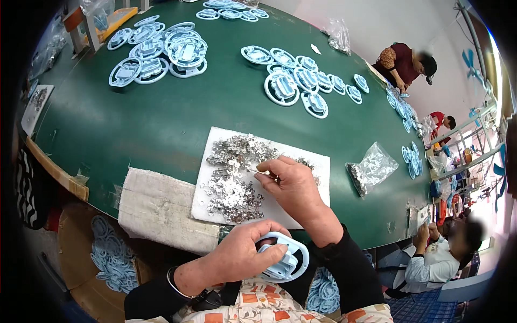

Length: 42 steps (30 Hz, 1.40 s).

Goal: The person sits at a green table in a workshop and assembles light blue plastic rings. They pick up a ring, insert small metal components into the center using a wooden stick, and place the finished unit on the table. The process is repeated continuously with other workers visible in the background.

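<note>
Low in front of me, my left hand [237, 252] grips a light blue oval plastic part [295, 265] with a ring-shaped rim, its thumb lying across the part. My right hand [295, 185] pinches a thin metal tool [262, 172] over a white foam board [274, 214]. Spread on that board is a heap of small shiny metal pieces [237, 153], close to the tool's end. Whether the tool has a piece at its tip is too small to tell.
Piles of blue parts [186, 48] lie on the green table [161, 113], with another group [283, 86] farther right. A plastic bag [374, 167] sits right of the board, a cloth-covered pad [156, 207] left. Below left is a box of parts [110, 258]. Several people work at right.
</note>
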Available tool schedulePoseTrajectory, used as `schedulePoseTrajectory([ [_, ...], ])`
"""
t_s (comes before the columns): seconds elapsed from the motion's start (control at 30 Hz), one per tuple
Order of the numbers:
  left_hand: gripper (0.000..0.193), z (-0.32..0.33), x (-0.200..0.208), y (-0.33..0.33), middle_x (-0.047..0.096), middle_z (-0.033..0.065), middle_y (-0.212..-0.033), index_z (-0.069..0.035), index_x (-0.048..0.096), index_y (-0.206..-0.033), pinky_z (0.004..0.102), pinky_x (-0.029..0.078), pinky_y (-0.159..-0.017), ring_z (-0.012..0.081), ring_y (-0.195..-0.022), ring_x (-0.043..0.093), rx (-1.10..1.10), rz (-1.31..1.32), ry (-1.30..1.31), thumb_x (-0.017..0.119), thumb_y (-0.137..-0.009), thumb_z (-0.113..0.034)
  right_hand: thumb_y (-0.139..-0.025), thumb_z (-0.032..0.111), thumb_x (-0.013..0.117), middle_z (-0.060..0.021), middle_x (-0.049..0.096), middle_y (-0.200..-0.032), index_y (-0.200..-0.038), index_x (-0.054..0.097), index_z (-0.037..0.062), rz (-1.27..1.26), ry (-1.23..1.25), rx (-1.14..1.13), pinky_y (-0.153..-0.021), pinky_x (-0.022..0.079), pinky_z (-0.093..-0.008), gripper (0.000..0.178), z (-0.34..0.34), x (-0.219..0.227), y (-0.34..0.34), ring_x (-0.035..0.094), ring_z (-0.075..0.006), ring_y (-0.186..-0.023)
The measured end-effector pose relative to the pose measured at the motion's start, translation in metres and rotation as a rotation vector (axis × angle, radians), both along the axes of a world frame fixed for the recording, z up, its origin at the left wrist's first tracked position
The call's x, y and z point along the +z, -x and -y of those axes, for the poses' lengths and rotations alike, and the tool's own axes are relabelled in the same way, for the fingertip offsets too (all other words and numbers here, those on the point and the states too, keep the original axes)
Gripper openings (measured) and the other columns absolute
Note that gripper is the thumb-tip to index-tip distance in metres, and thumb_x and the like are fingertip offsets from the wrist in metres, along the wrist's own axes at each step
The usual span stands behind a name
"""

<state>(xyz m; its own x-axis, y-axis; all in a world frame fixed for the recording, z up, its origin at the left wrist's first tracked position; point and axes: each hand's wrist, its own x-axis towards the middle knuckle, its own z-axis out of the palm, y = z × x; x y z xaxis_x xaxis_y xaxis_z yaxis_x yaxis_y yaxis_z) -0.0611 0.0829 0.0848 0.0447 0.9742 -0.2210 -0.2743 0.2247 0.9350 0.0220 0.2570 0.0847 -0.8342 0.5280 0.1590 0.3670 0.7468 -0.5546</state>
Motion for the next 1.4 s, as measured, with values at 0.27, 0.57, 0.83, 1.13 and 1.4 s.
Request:
schedulePoseTrajectory([
  [0.27,0.029,0.004,-0.012,0.013,0.071,0.0068,-0.097,0.001,0.064,-0.117,0.0256,0.054,-0.077,0.0073,-0.086,0.064,0.049,0.046,-0.051,0.065,-0.097,-0.02,-0.084,0.008,0.074,-0.0101,0.069,-0.083,-0.093,0.073,0.0049,0.024,-0.058,-0.032,-0.065,0.055,-0.0344,0.01,-0.001,-0.009,0.01,0.069,-0.0253,-0.07],
  [0.57,0.025,-0.002,-0.009,0.004,0.067,0.0011,-0.094,-0.001,0.065,-0.111,0.0235,0.05,-0.077,0.0049,-0.086,0.06,0.031,0.07,-0.046,0.055,-0.104,-0.022,-0.085,0.016,0.071,-0.0114,0.069,-0.085,-0.091,0.07,0.0072,0.038,-0.13,0.067,-0.068,0.055,-0.0428,0.011,-0.005,-0.01,0.018,0.068,-0.034,-0.076],
  [0.83,0.026,-0.002,-0.007,-0.001,0.066,0.0006,-0.093,-0.001,0.065,-0.108,0.0226,0.051,-0.074,0.0042,-0.083,0.059,0.092,0.06,0.036,0.053,-0.105,-0.024,-0.085,0.012,0.069,-0.0123,0.068,-0.088,-0.094,0.07,0.0056,0.003,0.012,-0.027,-0.072,0.054,-0.0443,0.011,-0.01,0.002,-0.011,0.067,-0.034,-0.08],
  [1.13,0.025,-0.001,-0.014,-0.012,0.066,0.0005,-0.092,0.0,0.066,-0.107,0.0227,0.052,-0.073,0.0039,-0.082,0.06,0.078,0.012,0.04,0.054,-0.105,-0.023,-0.084,0.005,0.072,-0.0109,0.066,-0.084,-0.097,0.071,0.0025,-0.003,-0.021,0.161,-0.065,0.052,-0.0339,0.013,-0.004,-0.014,-0.003,0.064,-0.0241,-0.071],
  [1.4,0.028,-0.003,-0.012,-0.006,0.054,-0.0046,-0.081,-0.003,0.065,-0.109,0.0202,0.042,-0.07,0.0029,-0.076,0.048,0.195,0.042,0.024,0.046,-0.107,-0.025,-0.084,0.01,0.073,-0.0113,0.066,-0.083,-0.092,0.069,0.003,-0.089,0.181,0.024,-0.066,0.053,-0.0368,0.011,0.0,0.013,-0.031,0.066,-0.0268,-0.073],
])
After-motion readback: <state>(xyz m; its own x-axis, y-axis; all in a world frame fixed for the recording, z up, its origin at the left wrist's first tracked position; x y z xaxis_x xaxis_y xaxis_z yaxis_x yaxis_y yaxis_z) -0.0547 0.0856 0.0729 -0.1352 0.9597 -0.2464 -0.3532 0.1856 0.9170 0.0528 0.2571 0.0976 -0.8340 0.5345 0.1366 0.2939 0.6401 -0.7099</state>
